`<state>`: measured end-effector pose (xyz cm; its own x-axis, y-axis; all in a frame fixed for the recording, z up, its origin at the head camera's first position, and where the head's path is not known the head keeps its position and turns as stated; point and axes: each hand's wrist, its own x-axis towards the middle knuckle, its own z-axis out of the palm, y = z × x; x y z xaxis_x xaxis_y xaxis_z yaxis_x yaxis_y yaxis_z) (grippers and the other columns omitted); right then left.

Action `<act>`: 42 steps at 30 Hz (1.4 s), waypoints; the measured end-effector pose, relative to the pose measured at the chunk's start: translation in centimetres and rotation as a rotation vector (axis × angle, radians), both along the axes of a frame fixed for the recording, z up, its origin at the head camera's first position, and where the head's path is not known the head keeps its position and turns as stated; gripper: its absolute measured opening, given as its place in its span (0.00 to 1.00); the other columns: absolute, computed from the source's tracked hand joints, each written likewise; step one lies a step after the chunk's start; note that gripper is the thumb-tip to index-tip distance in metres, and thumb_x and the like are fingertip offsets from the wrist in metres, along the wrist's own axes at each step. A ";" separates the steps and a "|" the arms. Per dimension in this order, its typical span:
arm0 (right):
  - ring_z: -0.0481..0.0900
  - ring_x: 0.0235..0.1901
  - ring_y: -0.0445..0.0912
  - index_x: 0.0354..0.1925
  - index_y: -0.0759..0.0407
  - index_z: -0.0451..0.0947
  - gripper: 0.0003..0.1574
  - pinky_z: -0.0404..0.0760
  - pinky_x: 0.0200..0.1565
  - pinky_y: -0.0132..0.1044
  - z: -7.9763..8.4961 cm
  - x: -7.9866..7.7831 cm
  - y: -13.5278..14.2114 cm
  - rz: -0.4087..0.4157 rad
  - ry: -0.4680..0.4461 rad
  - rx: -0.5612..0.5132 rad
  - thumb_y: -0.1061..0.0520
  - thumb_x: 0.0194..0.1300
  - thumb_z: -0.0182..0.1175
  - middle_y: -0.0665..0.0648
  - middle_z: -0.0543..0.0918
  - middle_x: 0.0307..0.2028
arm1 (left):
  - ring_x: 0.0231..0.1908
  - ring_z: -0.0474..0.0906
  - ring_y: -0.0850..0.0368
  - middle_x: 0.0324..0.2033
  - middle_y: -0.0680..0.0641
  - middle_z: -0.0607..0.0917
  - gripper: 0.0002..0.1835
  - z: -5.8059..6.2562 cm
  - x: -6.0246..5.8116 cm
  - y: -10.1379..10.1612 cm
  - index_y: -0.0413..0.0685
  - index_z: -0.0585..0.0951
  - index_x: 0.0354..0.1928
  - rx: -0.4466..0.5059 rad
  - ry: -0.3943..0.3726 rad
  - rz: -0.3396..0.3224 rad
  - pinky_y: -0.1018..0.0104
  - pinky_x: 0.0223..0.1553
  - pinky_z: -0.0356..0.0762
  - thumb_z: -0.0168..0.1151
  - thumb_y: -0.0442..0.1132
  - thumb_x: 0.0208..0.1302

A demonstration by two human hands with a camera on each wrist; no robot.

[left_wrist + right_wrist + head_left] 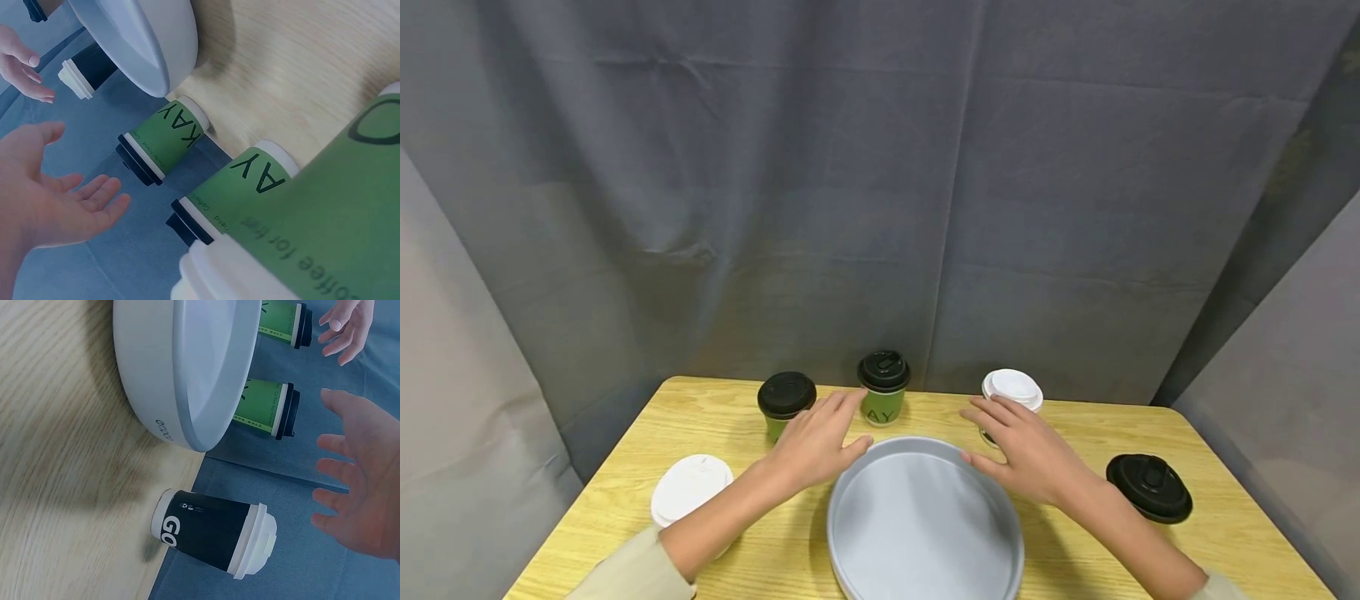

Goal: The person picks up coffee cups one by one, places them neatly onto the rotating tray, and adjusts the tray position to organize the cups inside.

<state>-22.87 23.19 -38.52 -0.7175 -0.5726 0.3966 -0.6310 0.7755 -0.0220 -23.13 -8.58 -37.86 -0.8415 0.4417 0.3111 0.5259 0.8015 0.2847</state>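
Wooden table (715, 421), tray (925, 533) between hands (820, 440) (1028, 450)

High head, low wrist views — shared tray (925, 525)

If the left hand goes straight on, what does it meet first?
The left hand would probably meet the more central green cup first; depth is unclear, so it may pass above its black lid.
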 end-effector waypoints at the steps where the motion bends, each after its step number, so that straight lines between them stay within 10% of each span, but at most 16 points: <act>1: 0.68 0.65 0.63 0.63 0.57 0.76 0.36 0.68 0.63 0.59 0.0 0.1 0.1 0.000 -0.001 0.000 0.42 0.64 0.68 0.62 0.73 0.65 | 0.61 0.73 0.42 0.63 0.41 0.75 0.34 0.0 0.1 -0.1 0.44 0.68 0.71 0.005 -0.001 -0.002 0.40 0.52 0.76 0.63 0.52 0.69; 42: 0.73 0.61 0.57 0.61 0.52 0.79 0.37 0.72 0.60 0.58 -1.8 3.6 1.6 0.017 -0.078 0.011 0.30 0.65 0.60 0.55 0.78 0.60 | 0.60 0.73 0.43 0.61 0.39 0.75 0.33 -1.0 3.7 -0.4 0.39 0.68 0.70 0.105 -0.060 -0.070 0.48 0.57 0.75 0.65 0.45 0.68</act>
